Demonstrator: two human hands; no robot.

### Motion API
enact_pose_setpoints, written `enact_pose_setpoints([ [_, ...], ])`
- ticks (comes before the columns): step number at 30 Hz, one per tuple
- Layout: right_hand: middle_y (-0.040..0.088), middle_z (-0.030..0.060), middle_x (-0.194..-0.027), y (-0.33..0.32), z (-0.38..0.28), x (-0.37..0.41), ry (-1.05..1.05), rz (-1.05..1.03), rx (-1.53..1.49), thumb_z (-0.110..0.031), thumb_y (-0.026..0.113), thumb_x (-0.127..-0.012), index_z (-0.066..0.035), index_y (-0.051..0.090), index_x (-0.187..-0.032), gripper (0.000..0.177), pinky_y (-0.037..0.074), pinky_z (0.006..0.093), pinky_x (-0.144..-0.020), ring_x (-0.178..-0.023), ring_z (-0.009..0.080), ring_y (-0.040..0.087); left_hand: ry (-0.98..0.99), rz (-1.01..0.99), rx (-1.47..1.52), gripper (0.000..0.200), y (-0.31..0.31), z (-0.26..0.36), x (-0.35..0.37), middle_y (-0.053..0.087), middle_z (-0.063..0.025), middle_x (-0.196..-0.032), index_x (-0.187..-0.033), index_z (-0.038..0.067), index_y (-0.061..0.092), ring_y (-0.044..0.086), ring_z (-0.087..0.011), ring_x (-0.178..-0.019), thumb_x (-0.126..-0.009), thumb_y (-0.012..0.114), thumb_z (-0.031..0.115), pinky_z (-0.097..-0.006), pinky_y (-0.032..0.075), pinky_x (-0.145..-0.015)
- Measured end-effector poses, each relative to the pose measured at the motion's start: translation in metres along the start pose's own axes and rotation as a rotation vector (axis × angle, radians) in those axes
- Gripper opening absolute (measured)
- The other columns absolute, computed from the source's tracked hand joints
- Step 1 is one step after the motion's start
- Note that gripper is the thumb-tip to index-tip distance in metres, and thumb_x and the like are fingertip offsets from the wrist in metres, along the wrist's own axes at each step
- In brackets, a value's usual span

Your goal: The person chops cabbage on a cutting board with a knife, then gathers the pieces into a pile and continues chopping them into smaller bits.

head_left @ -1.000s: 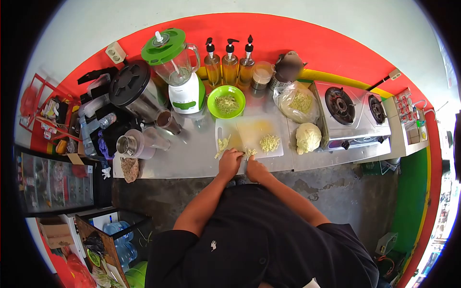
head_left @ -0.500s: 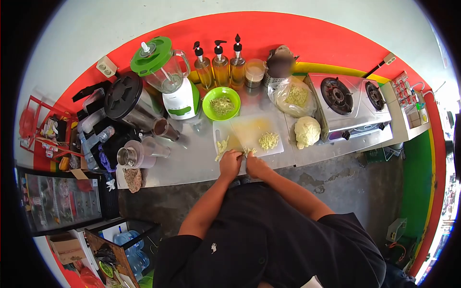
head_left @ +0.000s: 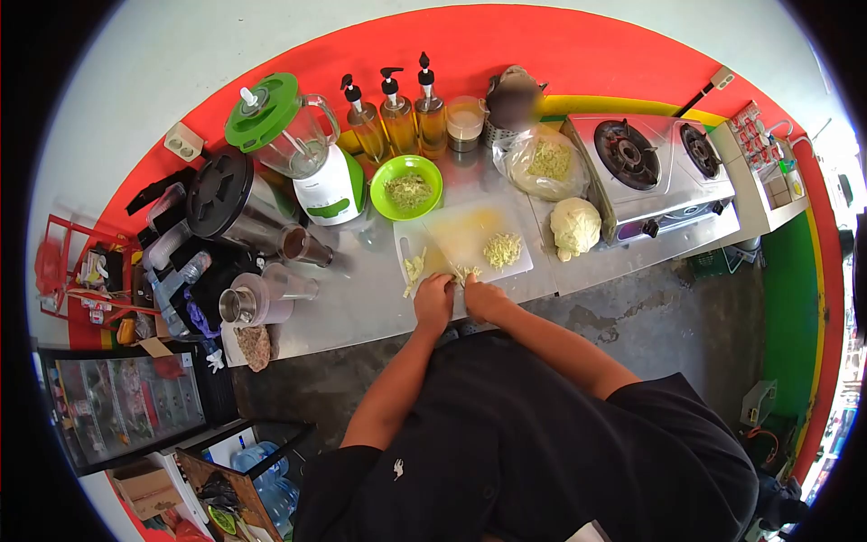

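Observation:
My left hand (head_left: 435, 296) is closed at the front edge of the white cutting board (head_left: 442, 230), its fingers bunched on a piece of cabbage they mostly hide. Right beside it, my right hand (head_left: 486, 299) is closed on what looks like a knife, largely covered by the fingers. Freshly cut cabbage shreds (head_left: 466, 272) lie just ahead of both hands. A larger heap of shredded cabbage (head_left: 502, 251) rests on the board's right part, and loose cabbage strips (head_left: 414, 266) lie at its left. A whole cabbage head (head_left: 575, 228) sits off the board to the right.
Behind the board stand a green bowl (head_left: 406, 212) of shreds, a blender (head_left: 330, 191) and several pump bottles (head_left: 398, 124). A plastic bag (head_left: 542, 167) of shreds lies near the gas stove (head_left: 650, 172). Clear plastic containers (head_left: 289, 282) stand left on the metal counter (head_left: 352, 312).
The view has tilted and shifted slightly. Both hands stay close together at the board's front edge, with more shreds showing ahead of them.

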State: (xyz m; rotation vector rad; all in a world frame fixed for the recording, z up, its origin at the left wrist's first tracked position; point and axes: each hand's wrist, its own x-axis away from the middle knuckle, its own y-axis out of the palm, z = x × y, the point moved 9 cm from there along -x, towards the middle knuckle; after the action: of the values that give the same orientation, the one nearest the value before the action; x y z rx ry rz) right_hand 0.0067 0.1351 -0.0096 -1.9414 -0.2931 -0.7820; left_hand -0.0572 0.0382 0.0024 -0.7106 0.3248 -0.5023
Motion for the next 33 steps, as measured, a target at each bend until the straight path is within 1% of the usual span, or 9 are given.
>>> enact_pose_setpoints([
  [2,0.067,0.0305,-0.115,0.004,0.002,0.01,0.048,-0.013,0.003,-0.007,0.062,-0.088,0.008,0.039,-0.131,0.051,0.052,0.0494,-0.095,-0.112,0.0447,0.065,-0.062,-0.006,0.014,0.019,0.003,-0.005,-0.001,0.069,-0.0131,-0.099,-0.099,0.006,0.072,0.064,-0.0365,-0.097,-0.085,0.067,0.017,-0.0442,0.051,-0.082],
  [12,0.066,0.0316,-0.117,0.007,0.004,0.005,0.036,-0.041,-0.027,-0.006,0.057,-0.09,0.008,0.039,-0.13,0.046,0.051,0.0498,-0.096,-0.113,0.0448,0.064,-0.004,0.019,-0.029,0.019,-0.002,0.004,0.001,0.07,-0.0122,-0.1,-0.1,0.007,0.073,0.066,-0.0356,-0.093,-0.085,0.069,0.018,-0.0441,0.052,-0.082],
  [14,0.066,0.0313,-0.117,0.015,0.007,0.009,0.042,0.042,-0.02,-0.006,0.059,-0.088,0.009,0.036,-0.135,0.054,0.052,0.0492,-0.094,-0.113,0.0438,0.065,-0.067,0.004,-0.065,0.015,-0.001,0.001,0.0,0.069,-0.0073,-0.099,-0.099,0.01,0.073,0.064,-0.033,-0.097,-0.087,0.067,0.016,-0.0446,0.053,-0.082],
  [15,0.066,0.0313,-0.117,0.015,0.007,0.009,0.042,0.042,-0.022,-0.006,0.059,-0.088,0.009,0.036,-0.135,0.054,0.052,0.0492,-0.094,-0.113,0.0438,0.065,-0.066,0.002,-0.065,0.015,-0.002,0.002,0.0,0.069,-0.0073,-0.099,-0.099,0.01,0.073,0.064,-0.033,-0.097,-0.087,0.067,0.016,-0.0446,0.053,-0.082],
  [17,0.066,0.0306,-0.117,0.017,0.009,0.007,0.067,-0.011,-0.03,-0.007,0.06,-0.088,0.011,0.03,-0.142,0.064,0.052,0.0487,-0.094,-0.112,0.0437,0.065,-0.069,-0.009,-0.072,0.015,-0.002,0.004,0.0,0.068,-0.0071,-0.099,-0.099,0.011,0.073,0.064,-0.0326,-0.096,-0.088,0.065,0.017,-0.0443,0.053,-0.082],
  [23,0.066,0.0308,-0.117,0.002,0.001,0.011,0.049,-0.096,-0.04,-0.004,0.06,-0.088,0.012,0.029,-0.142,0.065,0.052,0.0489,-0.095,-0.112,0.0451,0.065,0.019,0.015,-0.127,0.017,-0.003,0.012,0.006,0.066,-0.0056,-0.099,-0.099,0.011,0.073,0.062,-0.0309,-0.097,-0.09,0.062,0.02,-0.0426,0.053,-0.083],
  [27,0.066,0.0311,-0.117,0.019,0.007,0.007,0.066,-0.035,0.009,-0.005,0.062,-0.087,0.012,0.03,-0.141,0.066,0.053,0.0487,-0.093,-0.112,0.0432,0.065,-0.002,0.023,-0.107,0.015,-0.001,0.007,0.008,0.066,-0.0052,-0.1,-0.099,0.01,0.072,0.061,-0.0303,-0.098,-0.09,0.062,0.018,-0.0426,0.053,-0.083],
  [29,0.066,0.031,-0.117,0.017,0.007,0.002,0.081,-0.027,-0.025,-0.006,0.064,-0.087,0.013,0.024,-0.147,0.075,0.053,0.0486,-0.093,-0.112,0.0425,0.066,0.021,0.042,-0.082,0.014,-0.002,0.007,0.008,0.066,-0.0052,-0.1,-0.098,0.01,0.071,0.061,-0.0305,-0.098,-0.09,0.062,0.015,-0.043,0.053,-0.083],
  [33,0.066,0.0311,-0.117,-0.002,-0.002,0.007,0.049,-0.066,-0.015,-0.006,0.063,-0.087,0.012,0.025,-0.147,0.073,0.052,0.0496,-0.095,-0.112,0.0442,0.065,0.012,0.034,-0.101,0.013,-0.002,0.009,0.01,0.066,-0.0051,-0.1,-0.098,0.009,0.071,0.061,-0.0305,-0.098,-0.089,0.063,0.014,-0.0431,0.052,-0.083],
])
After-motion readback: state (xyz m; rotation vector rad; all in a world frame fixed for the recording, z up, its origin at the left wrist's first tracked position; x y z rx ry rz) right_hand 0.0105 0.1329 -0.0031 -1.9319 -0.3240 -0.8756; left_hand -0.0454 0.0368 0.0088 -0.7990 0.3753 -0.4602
